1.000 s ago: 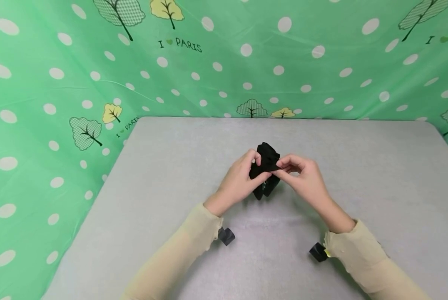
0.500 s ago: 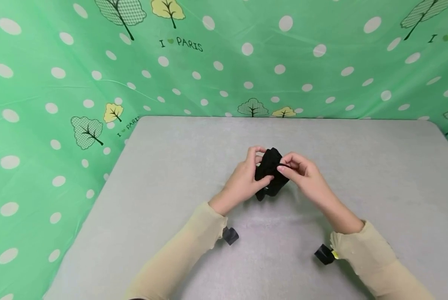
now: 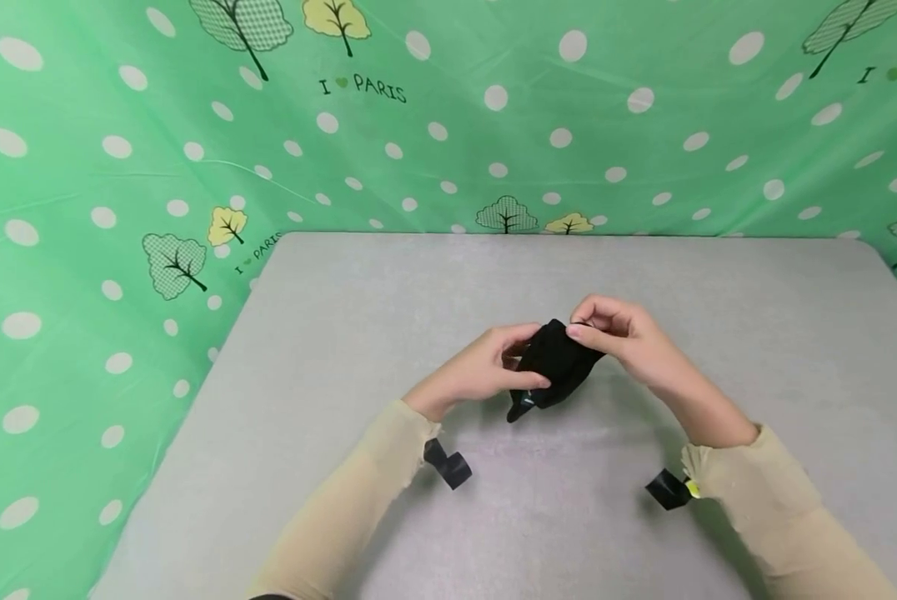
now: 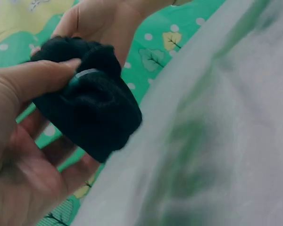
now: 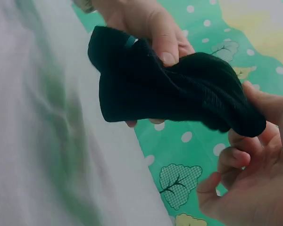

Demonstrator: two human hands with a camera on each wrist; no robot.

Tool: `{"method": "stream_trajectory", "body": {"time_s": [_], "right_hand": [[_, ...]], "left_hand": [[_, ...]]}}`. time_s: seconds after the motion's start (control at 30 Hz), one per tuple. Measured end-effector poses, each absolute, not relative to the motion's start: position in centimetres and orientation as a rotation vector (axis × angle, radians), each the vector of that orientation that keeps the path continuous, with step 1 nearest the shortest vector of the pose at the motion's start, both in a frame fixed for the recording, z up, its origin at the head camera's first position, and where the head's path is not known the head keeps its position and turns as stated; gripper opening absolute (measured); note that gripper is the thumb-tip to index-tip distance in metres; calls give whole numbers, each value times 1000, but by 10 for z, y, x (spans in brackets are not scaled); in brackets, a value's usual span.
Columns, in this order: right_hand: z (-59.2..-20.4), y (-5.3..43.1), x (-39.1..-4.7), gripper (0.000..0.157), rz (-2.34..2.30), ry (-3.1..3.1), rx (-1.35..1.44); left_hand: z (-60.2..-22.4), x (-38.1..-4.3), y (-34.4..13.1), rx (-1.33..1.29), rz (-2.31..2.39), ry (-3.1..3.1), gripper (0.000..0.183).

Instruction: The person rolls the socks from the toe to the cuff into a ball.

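Note:
A bunched black sock (image 3: pixel 561 363) is held above the table between both hands. My left hand (image 3: pixel 486 365) grips its left side, thumb on the near face and fingers behind. With thumb and fingertips, my right hand (image 3: pixel 623 333) pinches the upper right edge. The left wrist view shows the thumb lying across the folded sock (image 4: pixel 104 110) beside a short pale mark. Ribbed fabric shows on the sock (image 5: pixel 141 89) in the right wrist view, stretched from one hand to the other; the far fingers of the left hand are partly hidden behind it.
The grey table (image 3: pixel 343 325) spreads around the hands. Behind and to the left hangs a green dotted cloth (image 3: pixel 433 100) with printed trees. A small black camera piece (image 3: pixel 452 468) sits at the left wrist, another camera piece (image 3: pixel 669 490) at the right.
The sock has come nearer and to the right, its body turned to show a smoother, broader face. The right hand has drawn away rightward; the left hand has lowered slightly around it.

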State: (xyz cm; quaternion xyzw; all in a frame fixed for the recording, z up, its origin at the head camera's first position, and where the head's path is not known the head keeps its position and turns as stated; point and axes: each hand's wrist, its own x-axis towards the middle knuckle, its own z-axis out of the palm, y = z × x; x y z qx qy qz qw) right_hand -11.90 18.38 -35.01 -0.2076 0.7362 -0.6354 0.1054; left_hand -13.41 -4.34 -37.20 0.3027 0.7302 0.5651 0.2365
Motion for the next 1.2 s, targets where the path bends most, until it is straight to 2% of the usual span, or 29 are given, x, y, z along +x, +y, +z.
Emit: {"method": "stream_trajectory", "body": {"time_s": [0.1, 0.4, 0.67, 0.9, 0.97, 1.2], "right_hand": [[-348, 187, -120, 14, -1850, 2065, -622], [-332, 199, -111, 10, -1695, 2129, -794], [-332, 195, -103, 15, -1863, 2267, -906], [-344, 189, -106, 23, -2025, 1792, -879], [-345, 185, -107, 22, -2065, 1662, -862], [-346, 179, -110, 17, -2136, 1378, -681]], "left_hand": [[-373, -134, -48, 858, 1612, 1911, 43], [-364, -131, -55, 895, 1615, 2043, 49], [-346, -122, -44, 1206, 1374, 2205, 26], [-338, -114, -46, 1274, 1570, 2112, 19], [-335, -112, -46, 1274, 1603, 2129, 22], [-328, -106, -45, 1185, 1692, 2179, 49]]}}
